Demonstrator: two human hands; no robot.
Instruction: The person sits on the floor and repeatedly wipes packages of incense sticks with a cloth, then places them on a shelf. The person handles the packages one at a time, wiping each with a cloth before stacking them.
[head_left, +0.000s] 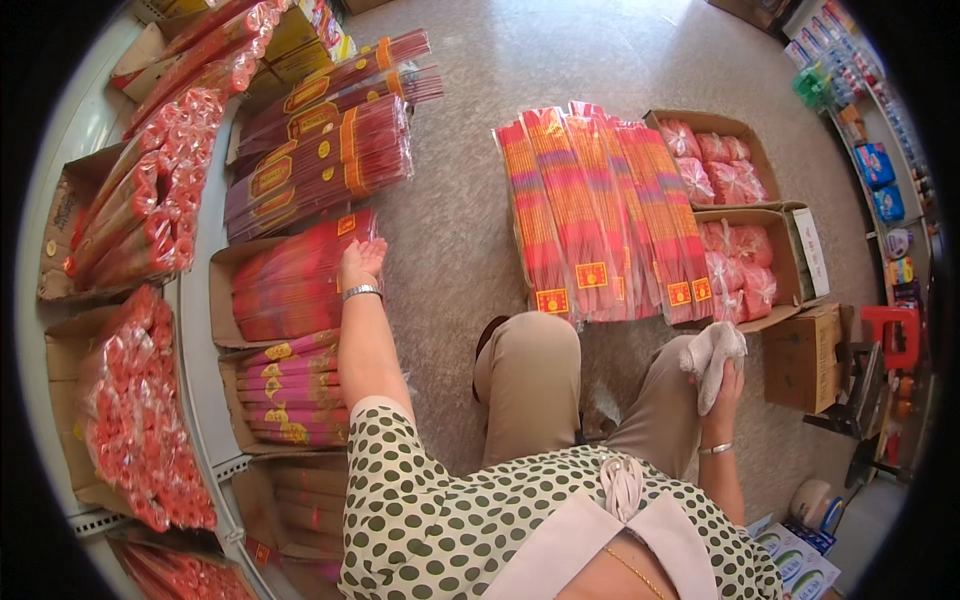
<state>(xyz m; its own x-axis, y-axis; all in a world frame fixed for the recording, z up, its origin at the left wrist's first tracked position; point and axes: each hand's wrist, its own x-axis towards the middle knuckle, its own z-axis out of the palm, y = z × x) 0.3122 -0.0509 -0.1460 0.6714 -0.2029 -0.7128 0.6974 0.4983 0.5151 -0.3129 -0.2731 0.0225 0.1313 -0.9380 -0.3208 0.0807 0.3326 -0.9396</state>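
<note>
My left hand (363, 262) reaches out to the shelf at the left, palm partly up and fingers spread, against a cardboard box of red plastic-wrapped incense stick bundles (292, 277). Nothing is visible in its palm. Near my right knee, my right hand (724, 390) holds a folded pale cloth (712, 360). Before my knees lie several long packs of red and orange incense sticks (592, 217) in clear wrapping, with square labels at their near ends. Farther up the shelf lie dark red incense stick bundles (322, 165) with yellow bands.
Cardboard boxes (787, 225) of small pink wrapped packs (731, 180) adjoin the long packs on the right. A closed carton (802, 360) and a red plastic object (892, 335) stand by the right shelf. Wrapped red rolls (142, 405) fill boxes at far left, beyond pink packs (292, 390).
</note>
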